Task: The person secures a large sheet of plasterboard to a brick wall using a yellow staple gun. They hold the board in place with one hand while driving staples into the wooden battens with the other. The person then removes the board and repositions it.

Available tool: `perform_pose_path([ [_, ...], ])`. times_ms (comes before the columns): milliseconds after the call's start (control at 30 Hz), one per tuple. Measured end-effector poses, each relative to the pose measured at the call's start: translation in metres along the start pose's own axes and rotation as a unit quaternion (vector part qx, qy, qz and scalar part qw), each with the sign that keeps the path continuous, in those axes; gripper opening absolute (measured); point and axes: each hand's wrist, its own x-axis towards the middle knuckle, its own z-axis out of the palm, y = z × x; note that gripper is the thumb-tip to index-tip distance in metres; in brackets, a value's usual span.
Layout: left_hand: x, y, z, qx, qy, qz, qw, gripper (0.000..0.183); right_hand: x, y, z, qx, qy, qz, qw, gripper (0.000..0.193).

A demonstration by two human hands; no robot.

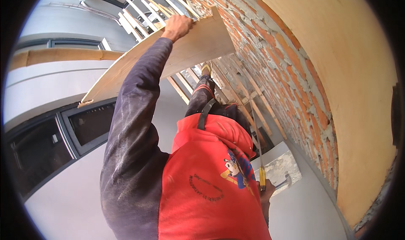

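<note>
My left hand (178, 27) grips the top edge of a pale, flat plywood sheet (196, 44) left of the rough red-brick wall (278, 46). Lifting looks done; whether the sheet is fixed anywhere, I can't tell. My right hand (266, 192), partly hidden left of the wall, seems closed around a slim yellow-handled tool (262, 178), well apart from the sheet.

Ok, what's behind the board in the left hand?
Above the board, pale strips show; below it, wooden slats. Whatever its face covers can't be seen.
</note>
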Motion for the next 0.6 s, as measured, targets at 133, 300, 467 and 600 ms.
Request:
perform_pose_path([
  [133, 0.013, 0.026, -0.004, -0.03, 0.045, 0.013, 0.998, 0.021, 0.086, -0.039, -0.012, -0.021, 0.04, -0.096, 0.994, 0.028],
  [300, 0.025, -0.01, 0.017, -0.067, 0.061, 0.023, 0.996, 0.018, 0.206, -0.107, -0.014, 0.001, 0.074, -0.164, 0.984, 0.028],
  [467, 0.033, -0.006, 0.015, -0.048, 0.062, 0.025, 0.997, 0.021, 0.271, -0.161, 0.014, 0.038, 0.008, -0.042, 0.998, 0.03],
  [600, 0.036, -0.007, 0.016, -0.039, 0.068, 0.037, 0.996, 0.03, 0.317, -0.165, 0.037, 0.011, 0.016, -0.051, 0.999, 0.036],
])
